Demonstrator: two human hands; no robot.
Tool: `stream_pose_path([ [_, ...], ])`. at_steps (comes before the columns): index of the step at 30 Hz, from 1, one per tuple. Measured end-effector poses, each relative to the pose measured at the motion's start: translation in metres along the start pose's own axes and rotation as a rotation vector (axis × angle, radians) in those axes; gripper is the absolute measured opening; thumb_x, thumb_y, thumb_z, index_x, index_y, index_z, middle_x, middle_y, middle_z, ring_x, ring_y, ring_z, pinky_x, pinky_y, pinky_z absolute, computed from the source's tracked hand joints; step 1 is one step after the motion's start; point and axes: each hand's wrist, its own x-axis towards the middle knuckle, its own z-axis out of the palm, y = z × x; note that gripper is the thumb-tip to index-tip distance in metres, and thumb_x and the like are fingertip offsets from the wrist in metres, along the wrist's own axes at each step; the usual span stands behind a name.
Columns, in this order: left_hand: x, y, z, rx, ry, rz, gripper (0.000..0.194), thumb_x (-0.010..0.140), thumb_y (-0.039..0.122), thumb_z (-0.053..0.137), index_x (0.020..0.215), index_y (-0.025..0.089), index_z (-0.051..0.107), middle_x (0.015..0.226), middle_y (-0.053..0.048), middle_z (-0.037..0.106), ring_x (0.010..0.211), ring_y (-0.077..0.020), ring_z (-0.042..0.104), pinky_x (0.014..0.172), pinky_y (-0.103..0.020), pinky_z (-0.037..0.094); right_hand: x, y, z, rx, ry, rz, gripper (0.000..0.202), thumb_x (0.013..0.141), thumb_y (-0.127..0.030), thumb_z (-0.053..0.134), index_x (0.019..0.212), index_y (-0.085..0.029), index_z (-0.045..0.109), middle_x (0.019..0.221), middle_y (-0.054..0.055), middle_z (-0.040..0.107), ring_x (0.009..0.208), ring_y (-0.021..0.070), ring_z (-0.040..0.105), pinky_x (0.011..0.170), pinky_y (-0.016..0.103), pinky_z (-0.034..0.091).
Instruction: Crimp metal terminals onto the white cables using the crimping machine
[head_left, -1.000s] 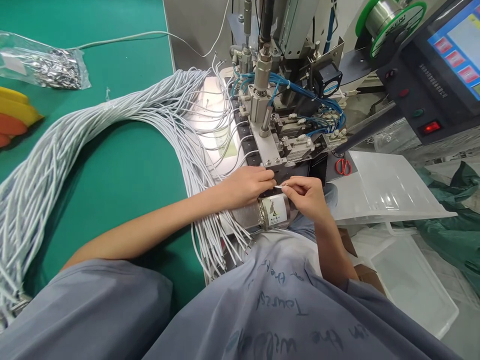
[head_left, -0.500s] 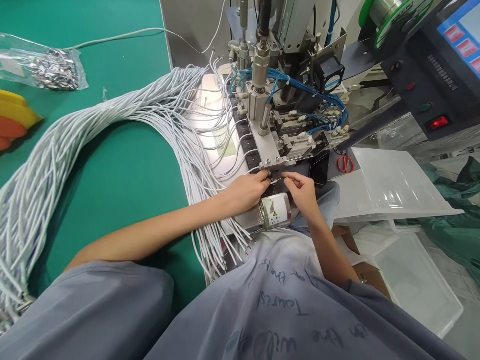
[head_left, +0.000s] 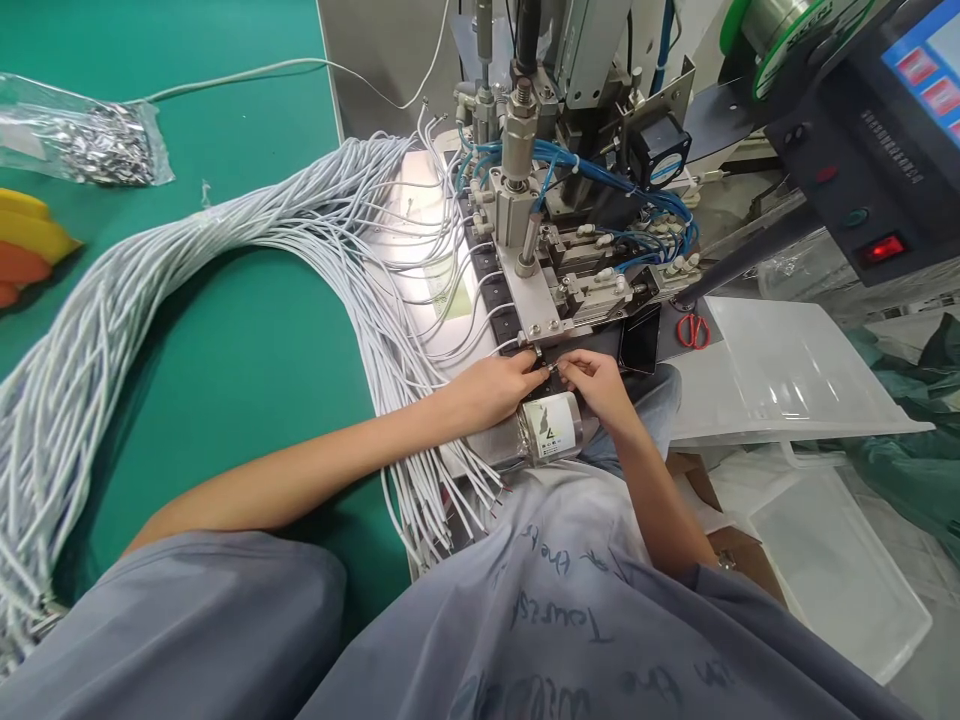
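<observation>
My left hand (head_left: 502,388) reaches over the white cables (head_left: 375,340) to the black fixture rail (head_left: 504,318) at the front of the machine (head_left: 517,215). Its fingertips are closed at the end of the rail, and what they grip is hidden. Close beside it, the fingers of my right hand (head_left: 600,388) are pinched at a tiny shiny piece (head_left: 553,368), too small to name. The two hands' fingertips nearly meet there. Just below them stands a clear jar with a white label (head_left: 553,425). Several cables run singly into the rail.
On the green table (head_left: 247,330) lie a bag of small metal parts (head_left: 112,145) and a yellow and orange object (head_left: 30,245). Red-handled scissors (head_left: 693,331) and a dark phone-like slab (head_left: 640,340) lie right of my hands. A control box (head_left: 862,190) overhangs the right side.
My right hand has moved slightly left, bringing its fingertips up to those of my left hand. My left fingers have shifted a little toward the right hand.
</observation>
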Motion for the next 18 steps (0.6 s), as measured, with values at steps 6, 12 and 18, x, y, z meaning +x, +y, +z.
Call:
stream_pose_path([
  [6,0.0006,0.0002,0.0015,0.026,-0.019,0.025,0.035,0.075,0.003,0.044,0.107,0.008,0.056,0.084,-0.008,0.054,0.064,-0.0154,0.058,0.054,-0.025,0.046,0.0007,-0.0001,-0.0010,-0.068,-0.038,-0.057,0.018,0.070,-0.034,0.060,0.066,-0.016,0.059,0.059,-0.003,0.053,0.055,0.0096,0.046,0.054,0.024,0.039],
  [12,0.0025,0.0027,-0.0033,0.069,-0.069,0.028,0.031,0.083,0.004,0.036,0.108,0.005,0.055,0.085,-0.010,0.054,0.067,-0.0167,0.060,0.056,-0.027,0.047,0.0032,-0.0024,-0.0008,-0.082,-0.068,-0.032,0.014,0.068,-0.031,0.058,0.065,-0.017,0.057,0.058,-0.003,0.053,0.055,0.0098,0.046,0.054,0.024,0.039],
  [18,0.0044,0.0051,-0.0053,0.183,-0.136,0.087,0.032,0.085,0.003,0.033,0.110,0.002,0.053,0.086,-0.012,0.056,0.068,-0.0186,0.061,0.058,-0.029,0.046,0.0023,-0.0026,0.0018,-0.073,-0.060,-0.015,0.016,0.070,-0.033,0.057,0.065,-0.017,0.055,0.056,-0.004,0.050,0.051,0.0092,0.045,0.052,0.024,0.040],
])
